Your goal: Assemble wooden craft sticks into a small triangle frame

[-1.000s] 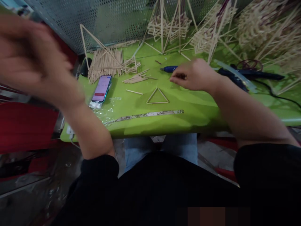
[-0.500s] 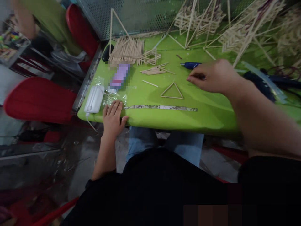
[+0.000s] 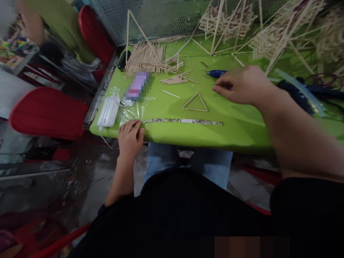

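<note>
My left hand (image 3: 130, 138) is at the near edge of the green table (image 3: 242, 138), by the left end of a long flat strip (image 3: 185, 122). Its fingers are curled around what looks like a thin stick (image 3: 137, 110) standing up over crinkled clear plastic (image 3: 129, 113). My right hand (image 3: 243, 86) rests palm down further back with its fingers together; something small and dark shows under the fingertips. A blue pen-like tool (image 3: 216, 73) lies just behind it. A stick triangle (image 3: 195, 103) lies between the two hands.
A white charger block (image 3: 109, 111) and a phone (image 3: 137, 85) lie at the table's left. A pile of sticks (image 3: 145, 55) and several stick frames (image 3: 228, 21) fill the back. A dark glue gun (image 3: 295, 91) lies at the right. Red chairs (image 3: 48, 113) stand left.
My left hand came down from near the camera to the table's near edge, then curled its flat fingers. The view swung left. My right hand stayed by the blue tool.
</note>
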`<state>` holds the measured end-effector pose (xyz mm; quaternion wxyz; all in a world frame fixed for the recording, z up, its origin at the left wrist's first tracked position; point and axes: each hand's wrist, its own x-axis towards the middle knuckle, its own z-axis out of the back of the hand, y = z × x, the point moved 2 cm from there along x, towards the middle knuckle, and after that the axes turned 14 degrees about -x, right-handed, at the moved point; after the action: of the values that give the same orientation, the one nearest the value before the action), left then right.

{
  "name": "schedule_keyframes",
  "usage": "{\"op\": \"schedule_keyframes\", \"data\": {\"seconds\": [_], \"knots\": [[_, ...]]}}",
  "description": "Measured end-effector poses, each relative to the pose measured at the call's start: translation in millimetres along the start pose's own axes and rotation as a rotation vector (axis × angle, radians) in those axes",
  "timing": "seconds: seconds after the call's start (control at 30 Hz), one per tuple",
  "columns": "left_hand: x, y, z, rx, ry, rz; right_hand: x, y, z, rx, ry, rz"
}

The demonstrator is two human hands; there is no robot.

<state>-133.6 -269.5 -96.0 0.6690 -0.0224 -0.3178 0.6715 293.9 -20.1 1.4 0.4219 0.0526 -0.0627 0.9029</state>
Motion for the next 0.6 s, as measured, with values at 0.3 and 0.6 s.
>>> {"op": "schedule_keyframes", "data": {"seconds": [0.3,0.6], "knots": [[59.1,2.0,16.2,0.115,0.227,0.024,2.5,-3.9,1.2,-0.019,-0.018,0.018],[57.7,17.5,-2.8,0.077,0.184,0.090,0.6,2.0,8.3,-0.069,0.018,0.011]]}}
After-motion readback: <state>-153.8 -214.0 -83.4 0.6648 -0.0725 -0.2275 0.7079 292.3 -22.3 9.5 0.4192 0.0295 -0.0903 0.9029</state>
